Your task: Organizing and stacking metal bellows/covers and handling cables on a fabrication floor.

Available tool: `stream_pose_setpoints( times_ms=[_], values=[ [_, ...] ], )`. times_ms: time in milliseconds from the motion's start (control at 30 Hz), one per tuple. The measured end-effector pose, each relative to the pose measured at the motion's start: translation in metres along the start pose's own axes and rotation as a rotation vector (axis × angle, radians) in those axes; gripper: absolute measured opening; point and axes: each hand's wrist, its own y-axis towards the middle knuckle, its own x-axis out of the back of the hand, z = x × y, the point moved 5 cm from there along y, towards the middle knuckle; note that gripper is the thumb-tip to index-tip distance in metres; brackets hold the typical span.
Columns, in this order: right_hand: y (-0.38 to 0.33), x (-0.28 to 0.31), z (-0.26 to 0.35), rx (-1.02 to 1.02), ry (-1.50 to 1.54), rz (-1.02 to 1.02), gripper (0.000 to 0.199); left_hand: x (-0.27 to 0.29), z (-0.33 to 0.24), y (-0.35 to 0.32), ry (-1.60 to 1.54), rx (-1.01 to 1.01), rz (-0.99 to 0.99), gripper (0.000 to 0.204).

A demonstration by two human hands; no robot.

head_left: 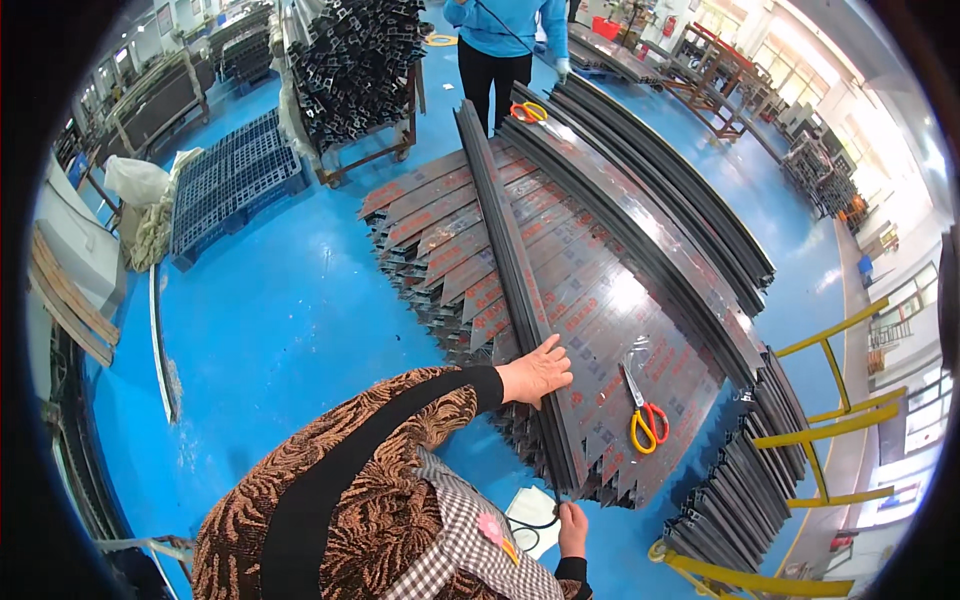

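A long dark metal profile (pixel 508 250) lies lengthwise over a stack of film-covered profiles (pixel 590 290). Across its near part, my left hand (pixel 538 372) rests with fingers spread, pressing on the top. My right hand (pixel 573 528) is closed on a thin black cord (pixel 535 524) at the profile's near end; the cord loops down by my checked apron (pixel 470 530). Scissors with red and yellow handles (pixel 646 424) lie on the stack to the right of the profile. The exact grip of the right fingers is partly hidden.
A co-worker in blue (pixel 508 30) stands at the far end, beside another pair of scissors (pixel 528 113). More dark profiles (pixel 670 190) lie to the right, near a yellow-armed rack (pixel 825 440). A blue pallet (pixel 235 180) and a loaded cart (pixel 355 75) stand at the left.
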Motion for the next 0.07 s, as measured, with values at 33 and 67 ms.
stream_pose_setpoints(
  times_ms=[33, 67],
  values=[
    [0.007, 0.01, 0.017, 0.137, -0.123, -0.077, 0.015, -0.003, 0.001, 0.0, 0.045, -0.002, -0.002, 0.054],
    [0.016, 0.022, 0.037, 0.275, -0.245, -0.152, 0.011, -0.005, 0.003, 0.001, 0.089, -0.005, -0.004, 0.054]
  ],
)
